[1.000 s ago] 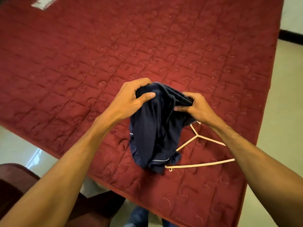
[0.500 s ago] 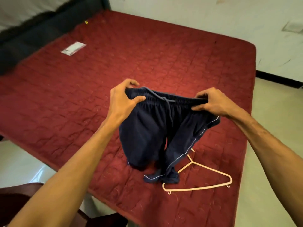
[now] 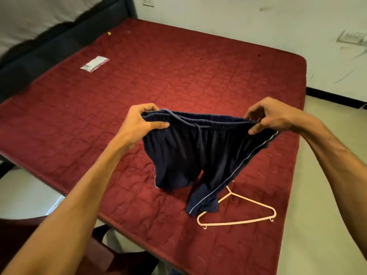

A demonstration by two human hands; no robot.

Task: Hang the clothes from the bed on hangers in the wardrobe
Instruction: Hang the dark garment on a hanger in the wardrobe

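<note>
Bed (image 3: 178, 80): red quilted cover fills most of my view; wall behind it, pale floor to the right.
Packet (image 3: 95, 64): small, whitish, flat on the far left part of the cover, well apart from my hands.
Hanger (image 3: 248, 201): pale pink, lying flat on the cover near the bed's near right edge; its neck end is hidden under the lower leg of the shorts.
Chair (image 3: 59, 245): dark wood, lower left, partly behind my left forearm.
Left hand (image 3: 139, 124): closed on the left end of the waistband, thumb in front, fingers curled behind.
Right hand (image 3: 272, 118): pinching the right end of the waistband, thumb below, fingers bent over the top.
Shorts (image 3: 190, 153): navy, elastic waistband stretched between my hands, drawstring hanging at centre, thin white piping down the side; held above the bed, leg ends sagging onto the cover.
</note>
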